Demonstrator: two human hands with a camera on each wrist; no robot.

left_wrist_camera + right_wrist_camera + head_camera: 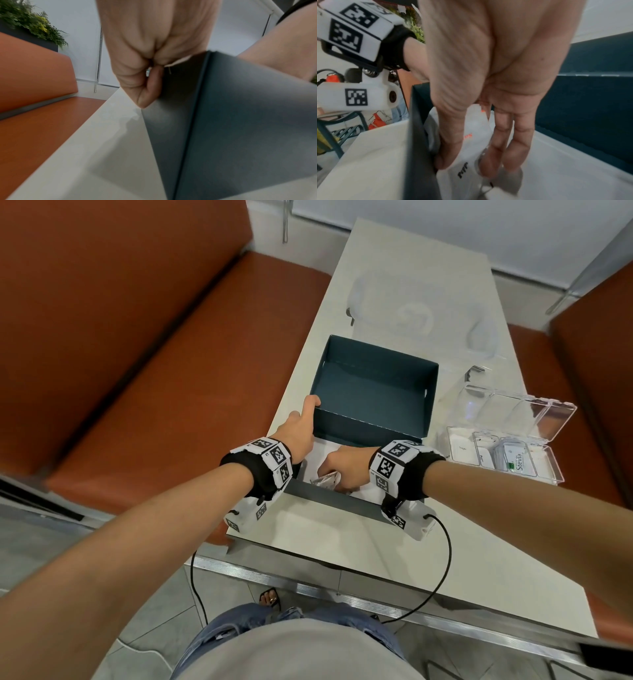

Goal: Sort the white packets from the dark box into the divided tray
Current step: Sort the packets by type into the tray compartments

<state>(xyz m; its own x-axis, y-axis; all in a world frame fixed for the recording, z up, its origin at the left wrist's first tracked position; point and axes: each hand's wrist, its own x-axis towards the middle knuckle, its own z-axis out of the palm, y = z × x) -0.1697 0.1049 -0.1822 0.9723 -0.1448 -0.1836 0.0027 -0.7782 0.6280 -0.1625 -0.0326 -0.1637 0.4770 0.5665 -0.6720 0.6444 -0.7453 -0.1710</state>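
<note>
The dark box [373,392] lies open on the white table, its lid part toward the far side. My left hand [310,409] grips the box's left corner; in the left wrist view the left hand [150,65] has fingers curled over the edge of the dark box [240,121] and the thumb on the outer wall. My right hand [337,479] reaches into the near part of the box and pinches white packets [327,479]. Up close, the right hand [471,162] holds the white packets [467,171] between thumb and fingers, beside the box wall [590,94]. The clear divided tray [555,470] sits to the right, holding some packets.
The tray's clear lid [520,409] stands open behind it. A clear plastic bag [411,313] lies at the far end of the white table [342,546]. Orange bench seats [171,371] flank the table. A black cable [445,559] hangs from my right wrist over the near edge.
</note>
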